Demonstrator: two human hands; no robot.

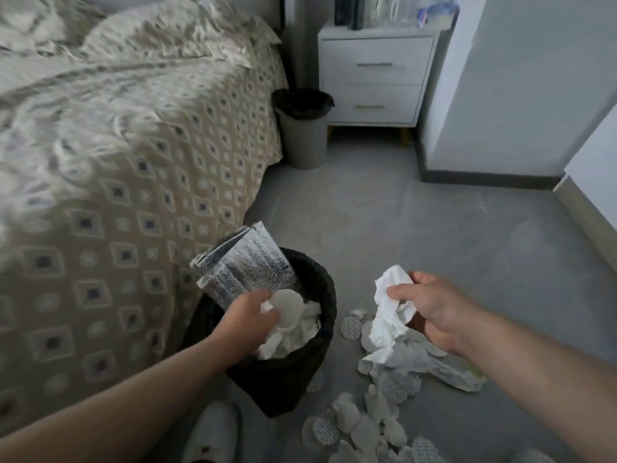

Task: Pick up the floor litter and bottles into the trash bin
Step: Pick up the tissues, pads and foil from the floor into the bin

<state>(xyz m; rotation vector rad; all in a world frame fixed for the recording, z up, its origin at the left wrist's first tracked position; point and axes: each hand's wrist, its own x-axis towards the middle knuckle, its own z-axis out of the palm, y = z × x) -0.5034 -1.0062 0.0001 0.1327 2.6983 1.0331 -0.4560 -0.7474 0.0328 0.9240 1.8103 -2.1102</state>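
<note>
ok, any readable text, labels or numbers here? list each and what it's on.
None is readable.
Round pads on the floor: rows of print, too blurred.
Foil bag in the black bin: printed pattern, blurred.
Blue label on an item atop the nightstand: too small and blurred.

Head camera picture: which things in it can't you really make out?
Head view only:
- Near bin: contents partly hidden by left hand and foil bag.
- Far bin: inside hidden by its dark liner.
- Nightstand top items: blurred, cut by top edge.
- Slipper: cut by bottom edge.
- Floor pads: print too blurred to read.
</note>
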